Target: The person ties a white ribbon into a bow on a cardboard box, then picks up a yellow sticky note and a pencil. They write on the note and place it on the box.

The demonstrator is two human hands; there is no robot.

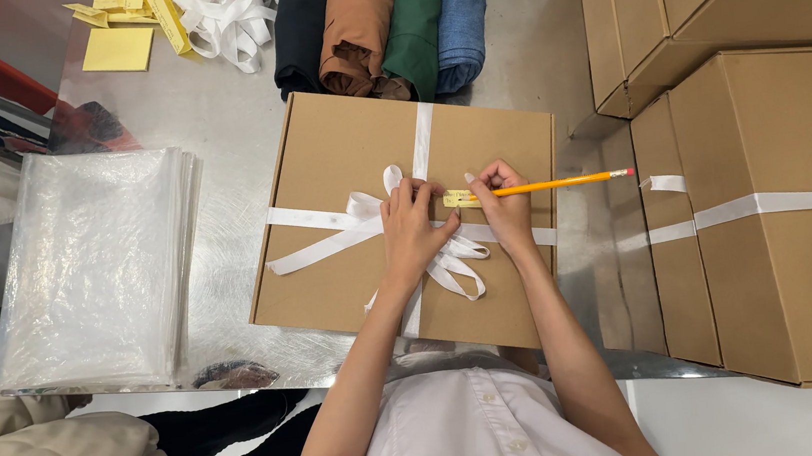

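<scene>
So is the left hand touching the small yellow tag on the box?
Touching. In the head view, the left hand has its fingertips pressed on the yellow tag's left end, atop the ribboned cardboard box, with no gap visible.

- Flat brown cardboard box (340,175): closed, lying on the metal table before me, tied crosswise with white ribbon (309,218), bow at centre.
- Small yellow tag (458,198): lying on the lid beside the bow, pinned under my fingers.
- Yellow pencil (562,182): in my right hand, lying level, eraser end pointing right.
</scene>
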